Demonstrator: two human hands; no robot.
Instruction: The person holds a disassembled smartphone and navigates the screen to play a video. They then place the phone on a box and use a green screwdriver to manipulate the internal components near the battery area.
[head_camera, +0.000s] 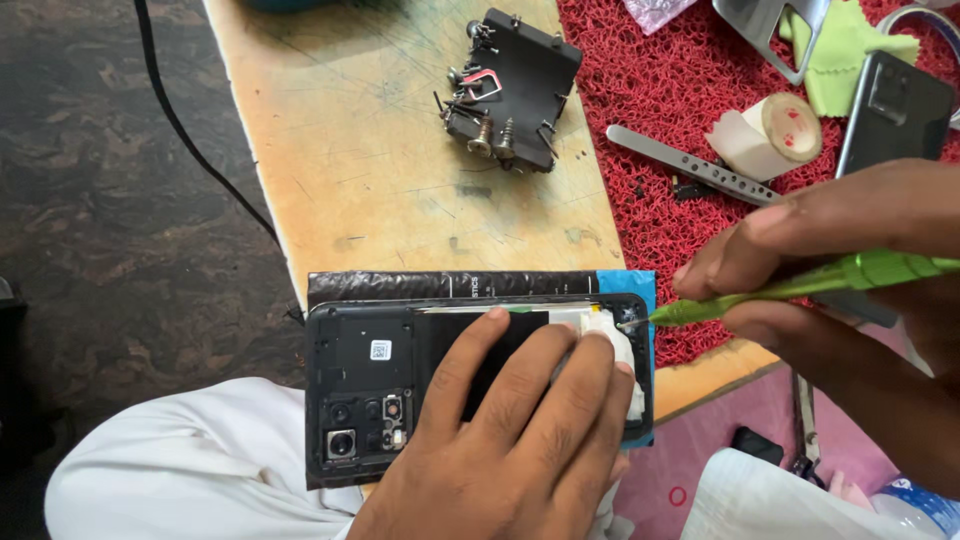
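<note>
An opened smartphone (365, 375) with its back cover off lies on a dark and blue booklet (470, 284) at the near edge of a worn wooden board. My left hand (510, 440) presses flat on the phone's middle, its fingers over the battery and a white patch. My right hand (850, 290) grips a green screwdriver (800, 285), whose tip touches the phone's inner frame near its right end. The camera module shows at the phone's lower left.
A black magnetic block (510, 85) with screws stuck to it sits on the wooden board (350, 150). On the red mat (650, 130) lie metal tweezers (690, 165), a tape roll (770, 135), a dark phone (893, 110) and a green cloth (845, 50). A black cable (190, 140) crosses the floor.
</note>
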